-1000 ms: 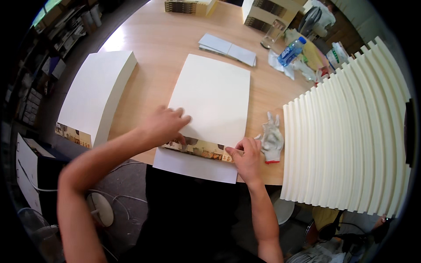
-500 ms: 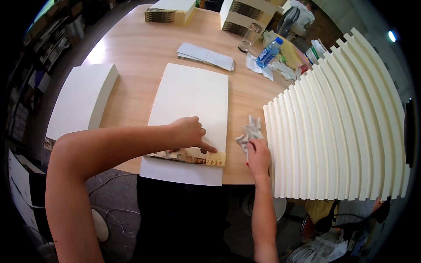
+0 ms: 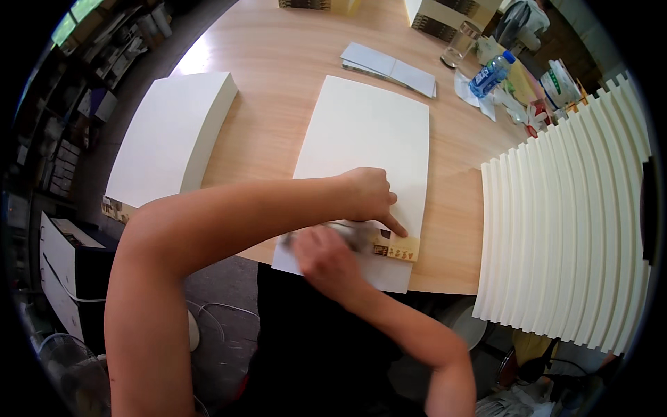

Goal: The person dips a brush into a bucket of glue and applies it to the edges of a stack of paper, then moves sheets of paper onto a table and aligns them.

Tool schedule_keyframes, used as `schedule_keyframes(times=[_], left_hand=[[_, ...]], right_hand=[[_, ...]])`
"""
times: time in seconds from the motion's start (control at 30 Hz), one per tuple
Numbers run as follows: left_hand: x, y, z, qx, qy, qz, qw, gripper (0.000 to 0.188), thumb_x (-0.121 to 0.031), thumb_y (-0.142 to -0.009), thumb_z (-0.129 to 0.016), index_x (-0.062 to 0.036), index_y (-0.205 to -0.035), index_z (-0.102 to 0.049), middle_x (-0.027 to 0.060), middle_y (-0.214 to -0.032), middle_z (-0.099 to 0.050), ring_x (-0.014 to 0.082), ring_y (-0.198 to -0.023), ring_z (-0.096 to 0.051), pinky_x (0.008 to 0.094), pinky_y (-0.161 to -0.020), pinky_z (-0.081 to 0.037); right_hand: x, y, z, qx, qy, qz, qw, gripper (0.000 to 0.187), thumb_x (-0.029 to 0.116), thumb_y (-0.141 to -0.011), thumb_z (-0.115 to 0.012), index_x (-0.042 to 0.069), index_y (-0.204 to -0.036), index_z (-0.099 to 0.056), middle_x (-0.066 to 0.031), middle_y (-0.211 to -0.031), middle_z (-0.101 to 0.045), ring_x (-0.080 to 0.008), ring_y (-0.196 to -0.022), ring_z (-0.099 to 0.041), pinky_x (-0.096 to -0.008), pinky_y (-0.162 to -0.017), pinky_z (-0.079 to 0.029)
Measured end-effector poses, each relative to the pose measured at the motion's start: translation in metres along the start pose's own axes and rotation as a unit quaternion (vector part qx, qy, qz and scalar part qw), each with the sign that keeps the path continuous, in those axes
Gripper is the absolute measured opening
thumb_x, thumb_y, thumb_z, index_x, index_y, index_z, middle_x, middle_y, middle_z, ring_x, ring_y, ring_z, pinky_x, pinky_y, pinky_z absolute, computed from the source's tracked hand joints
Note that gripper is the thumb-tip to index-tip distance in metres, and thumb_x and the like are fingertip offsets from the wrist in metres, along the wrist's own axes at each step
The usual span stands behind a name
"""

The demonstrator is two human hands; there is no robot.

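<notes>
A white board or thick sheet [image 3: 365, 132] lies before me, with a narrow printed strip [image 3: 401, 251] along its near edge. My left hand [image 3: 368, 196] reaches across it, its index fingertip pressed on the strip's right end and the other fingers curled around nothing. My right hand [image 3: 325, 258] is closed on a crumpled grey-white cloth glove [image 3: 360, 235], pressed onto the strip left of that fingertip. Motion blurs this hand and the glove. Beneath the near edge a white paper [image 3: 389, 276] sticks out. The strip's left part is hidden by my hands and arm.
A thick white block of pages [image 3: 170, 132] sits at the left. On the right stands a stepped white stack [image 3: 563, 222]. Farther back are folded white cards [image 3: 389, 69], a glass jar [image 3: 460, 47], a blue-capped bottle [image 3: 492, 74] and a white tub [image 3: 559, 85].
My right hand has carried the glove from the table at the right onto the strip. My left fingertip stays at the strip's right end. The whole view has shifted.
</notes>
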State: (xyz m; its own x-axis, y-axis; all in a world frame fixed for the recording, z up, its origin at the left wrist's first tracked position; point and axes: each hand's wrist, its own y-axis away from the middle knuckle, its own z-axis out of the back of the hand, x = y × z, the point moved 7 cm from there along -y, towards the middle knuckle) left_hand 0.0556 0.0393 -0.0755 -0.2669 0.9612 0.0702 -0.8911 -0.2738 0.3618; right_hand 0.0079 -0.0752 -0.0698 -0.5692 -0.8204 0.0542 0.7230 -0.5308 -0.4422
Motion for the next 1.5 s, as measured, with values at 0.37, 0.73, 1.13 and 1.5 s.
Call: schedule_keyframes(times=[0.37, 0.73, 1.13, 1.5], left_hand=[[0.000, 0.006, -0.001, 0.044, -0.013, -0.027, 0.999, 0.077, -0.020, -0.099, -0.067, -0.0624, -0.155, -0.035, 0.0012, -0.125, -0.066, 0.0272, -0.106, -0.069, 0.0359, -0.089, -0.055], [-0.010, 0.009, 0.014, 0.099, -0.013, -0.008, 0.995, 0.113, -0.023, -0.072, -0.092, -0.0522, -0.162, -0.031, 0.0023, -0.116, -0.067, 0.0227, -0.112, -0.064, 0.0353, -0.090, -0.047], [-0.044, 0.086, -0.014, -0.130, 0.095, 0.175, 0.971, 0.078, -0.045, -0.093, -0.076, -0.0259, -0.161, -0.043, 0.0184, -0.161, -0.040, 0.0367, -0.148, -0.039, 0.0546, -0.123, -0.032], [-0.049, 0.108, 0.022, -0.347, -0.061, 0.139, 0.925, 0.028, -0.019, -0.089, -0.075, -0.0096, -0.115, -0.070, 0.0055, -0.126, -0.069, 0.0279, -0.128, -0.062, 0.0565, -0.123, -0.034]], right_hand=[[-0.068, 0.077, 0.047, 0.030, 0.009, -0.010, 0.999, 0.016, 0.010, -0.082, -0.067, 0.004, -0.097, -0.072, -0.0086, -0.089, -0.062, -0.0248, -0.085, -0.062, -0.0378, -0.073, -0.052], [-0.088, 0.124, 0.040, -0.032, 0.032, -0.098, 0.994, 0.004, 0.012, -0.085, -0.065, 0.009, -0.086, -0.064, -0.0079, -0.085, -0.060, -0.0234, -0.089, -0.062, -0.0393, -0.074, -0.052], [-0.194, 0.225, 0.102, -0.205, -0.187, -0.480, 0.832, 0.017, 0.012, -0.100, -0.065, -0.002, -0.109, -0.072, -0.0140, -0.103, -0.072, -0.0293, -0.087, -0.069, -0.0373, -0.078, -0.055], [-0.198, 0.183, 0.127, -0.192, -0.204, -0.496, 0.822, 0.026, 0.025, -0.102, -0.066, 0.000, -0.108, -0.072, -0.0166, -0.104, -0.073, -0.0302, -0.089, -0.072, -0.0399, -0.077, -0.057]])
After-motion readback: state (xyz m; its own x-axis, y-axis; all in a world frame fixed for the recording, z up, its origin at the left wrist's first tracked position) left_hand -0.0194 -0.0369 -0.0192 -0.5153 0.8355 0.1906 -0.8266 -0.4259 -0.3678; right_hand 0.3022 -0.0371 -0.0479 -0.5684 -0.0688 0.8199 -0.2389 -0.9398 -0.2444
